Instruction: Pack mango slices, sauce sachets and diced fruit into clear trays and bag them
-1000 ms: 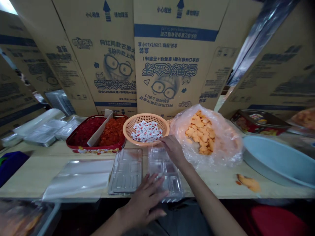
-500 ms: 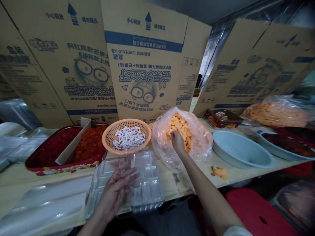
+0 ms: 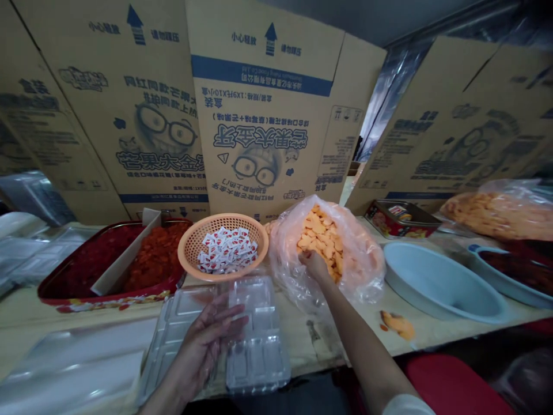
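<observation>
My left hand (image 3: 206, 346) rests with spread fingers on a clear plastic compartment tray (image 3: 257, 334) near the table's front edge. A second clear tray (image 3: 173, 331) lies just left of it, partly under my wrist. My right hand (image 3: 314, 264) reaches into the mouth of a clear plastic bag (image 3: 358, 259) full of orange crackers (image 3: 322, 239); its fingers are curled among the crackers and what they grip is hidden. An orange basket (image 3: 190, 253) with small red-and-white sachets (image 3: 224, 248) stands just behind the trays.
A red tin (image 3: 52, 294) with red and orange dried pieces, split by a cardboard divider, sits at left. A pale blue basin (image 3: 436, 282), a small printed tin (image 3: 401, 219) and another cracker bag (image 3: 496, 210) stand at right. One cracker (image 3: 397, 324) lies loose. Cardboard boxes (image 3: 259, 109) wall the back.
My right hand left the tray by the basket and went into the cracker bag. My left hand stayed on the tray. The view swung to the right.
</observation>
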Demonstrator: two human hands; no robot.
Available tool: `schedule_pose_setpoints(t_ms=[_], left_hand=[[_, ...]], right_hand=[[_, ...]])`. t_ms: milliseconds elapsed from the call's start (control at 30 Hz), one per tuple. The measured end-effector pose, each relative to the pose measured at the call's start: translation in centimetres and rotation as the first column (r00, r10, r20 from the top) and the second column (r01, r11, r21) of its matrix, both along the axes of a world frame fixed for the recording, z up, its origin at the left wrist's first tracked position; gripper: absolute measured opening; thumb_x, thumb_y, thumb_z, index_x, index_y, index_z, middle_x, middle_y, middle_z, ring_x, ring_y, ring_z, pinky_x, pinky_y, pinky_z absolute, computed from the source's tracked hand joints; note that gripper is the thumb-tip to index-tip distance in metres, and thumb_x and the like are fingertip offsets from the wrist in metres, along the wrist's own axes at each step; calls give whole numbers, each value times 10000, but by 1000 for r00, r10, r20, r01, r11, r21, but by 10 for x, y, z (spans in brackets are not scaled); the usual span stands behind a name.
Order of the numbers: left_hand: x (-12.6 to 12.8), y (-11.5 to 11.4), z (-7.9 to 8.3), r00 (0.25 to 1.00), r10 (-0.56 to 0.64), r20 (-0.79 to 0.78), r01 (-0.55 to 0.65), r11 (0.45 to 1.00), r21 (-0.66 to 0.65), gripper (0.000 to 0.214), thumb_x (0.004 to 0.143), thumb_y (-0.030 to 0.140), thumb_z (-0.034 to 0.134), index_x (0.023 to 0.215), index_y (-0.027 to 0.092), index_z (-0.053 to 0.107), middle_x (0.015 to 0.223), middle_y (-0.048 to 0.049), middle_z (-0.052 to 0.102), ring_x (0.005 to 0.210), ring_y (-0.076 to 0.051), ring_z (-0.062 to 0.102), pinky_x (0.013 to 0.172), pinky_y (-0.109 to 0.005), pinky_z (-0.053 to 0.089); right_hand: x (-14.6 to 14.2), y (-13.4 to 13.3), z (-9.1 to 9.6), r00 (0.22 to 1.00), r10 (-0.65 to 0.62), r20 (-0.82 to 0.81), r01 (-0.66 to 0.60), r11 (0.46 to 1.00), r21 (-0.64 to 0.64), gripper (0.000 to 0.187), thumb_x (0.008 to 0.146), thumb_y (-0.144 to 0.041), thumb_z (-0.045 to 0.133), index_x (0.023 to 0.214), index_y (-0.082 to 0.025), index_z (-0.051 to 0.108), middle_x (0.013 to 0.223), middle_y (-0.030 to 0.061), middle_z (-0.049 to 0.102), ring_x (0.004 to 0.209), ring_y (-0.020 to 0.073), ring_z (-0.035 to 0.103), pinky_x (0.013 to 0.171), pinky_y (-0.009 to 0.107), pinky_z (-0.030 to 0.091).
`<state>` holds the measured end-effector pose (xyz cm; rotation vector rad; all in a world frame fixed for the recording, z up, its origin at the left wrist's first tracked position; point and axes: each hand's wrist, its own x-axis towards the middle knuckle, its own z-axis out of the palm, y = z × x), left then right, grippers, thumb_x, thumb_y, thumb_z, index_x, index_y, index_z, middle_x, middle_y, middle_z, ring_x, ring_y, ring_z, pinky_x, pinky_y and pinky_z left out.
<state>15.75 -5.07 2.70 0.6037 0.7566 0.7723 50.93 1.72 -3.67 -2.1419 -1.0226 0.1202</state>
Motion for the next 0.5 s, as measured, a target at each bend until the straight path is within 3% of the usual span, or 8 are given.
schedule_pose_setpoints(t_ms=[133, 200, 233, 300, 367, 433, 500], left_hand=[[8, 3, -4, 999, -26, 22, 26, 1000, -1, 707, 715, 127, 644, 1328, 223, 306, 1211, -151, 570, 1019, -293, 597, 902, -456, 443], [13, 3, -3, 999, -28, 26, 28, 1000, -2, 713, 701, 116, 655, 1320, 218, 318, 1202, -155, 574, 998, -288, 608, 903, -465, 441], [16, 4, -2, 999, -31, 26, 31, 1000, 0, 714, 695, 113, 661, 1316, 216, 324, 1199, -157, 575, 990, -286, 611, 900, -465, 442], [20, 4, 0, 998, -47, 30, 46, 999, 16, 704, 690, 115, 668, 1306, 210, 339, 1200, -164, 572, 989, -286, 611, 891, -459, 447], [24, 3, 3, 997, -69, 35, 68, 997, 39, 694, 691, 122, 672, 1300, 203, 351, 1201, -172, 569, 996, -289, 607, 886, -450, 449], [25, 2, 3, 996, -73, 45, 71, 996, 47, 706, 689, 124, 675, 1309, 200, 344, 1185, -174, 577, 995, -292, 606, 885, -452, 448], [25, 0, 2, 996, -64, 62, 62, 997, 35, 733, 686, 121, 678, 1323, 205, 325, 1166, -167, 588, 988, -289, 609, 887, -456, 446]], right_hand=[[-5, -16, 28, 992, -100, -74, 109, 985, 130, 207, 704, -324, 524, 825, -156, 524, 647, 3, 526, 605, 147, 500, 569, 262, 375], [-27, -24, 50, 986, -21, -164, 59, 972, 227, 349, 722, -402, 522, 983, -176, 482, 737, -4, 553, 641, 129, 522, 571, 237, 395], [-43, -29, 62, 942, 130, -309, -20, 942, 336, 406, 697, -425, 564, 1013, -186, 475, 731, -14, 559, 624, 123, 523, 557, 231, 395], [-81, -38, 80, 712, 480, -513, -266, 860, 435, 432, 614, -429, 661, 944, -189, 519, 729, -12, 589, 619, 120, 539, 559, 232, 410], [-118, -43, 89, 517, 637, -571, -428, 771, 471, 375, 596, -389, 697, 878, -186, 553, 761, -5, 615, 655, 120, 559, 605, 243, 435], [-146, -43, 87, 474, 700, -534, -560, 707, 432, 281, 621, -333, 685, 831, -182, 575, 760, -8, 624, 679, 123, 564, 626, 251, 441], [-160, -38, 79, 559, 705, -436, -629, 704, 331, 188, 664, -285, 650, 808, -178, 590, 741, -7, 621, 678, 128, 558, 621, 257, 437]])
